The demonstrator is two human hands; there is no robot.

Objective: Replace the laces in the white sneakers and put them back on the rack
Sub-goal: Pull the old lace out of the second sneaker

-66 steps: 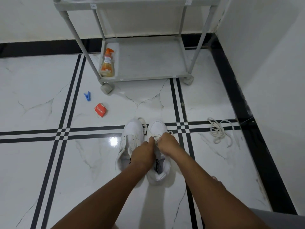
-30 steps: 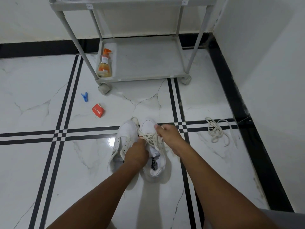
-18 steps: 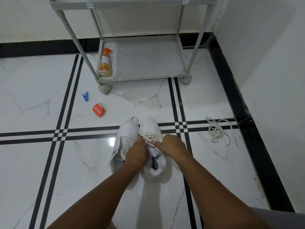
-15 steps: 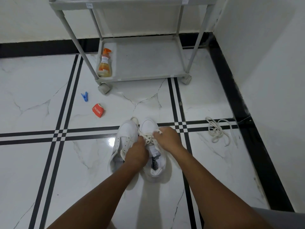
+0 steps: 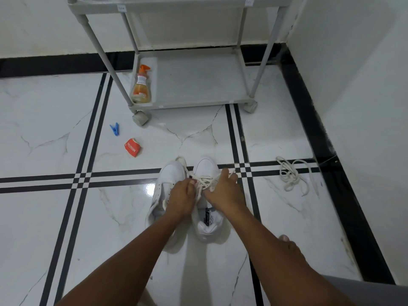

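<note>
Compared with the frame half a second before, the right hand (image 5: 223, 191) had slid a little farther toward the toe of the right sneaker (image 5: 206, 173), its fingers stretched out over the crossing lace (image 5: 204, 181), with the lace end poking out near the fingertips. Whether those fingers pinched the lace or only pressed on it could not be told. The left hand (image 5: 182, 198) had kept its place, fingers curled around the lace at the gap between the 2 shoes. The left sneaker (image 5: 165, 184) lay just beside the right one, touching it, both toes pointing toward the top of the frame, in the centre of the picture. Nothing else had shifted.

The 2 sneakers sat on a glossy white marble-look floor (image 5: 44, 217) crossed by paired black stripes, with a bright light reflection just left of the left sneaker. A loose pile of spare laces (image 5: 293, 175) lay on the floor at centre right, well apart from the shoes. At upper centre stood a grey wheeled rack (image 5: 198, 85), its bottom shelf holding an orange spray bottle (image 5: 141, 85) in the left corner. On the floor to the lower left of the rack lay a blue clothes peg (image 5: 114, 129) and, nearer the shoes, a small red packet (image 5: 132, 147). White walls with a black skirting band closed off the top and right of the frame.
</note>
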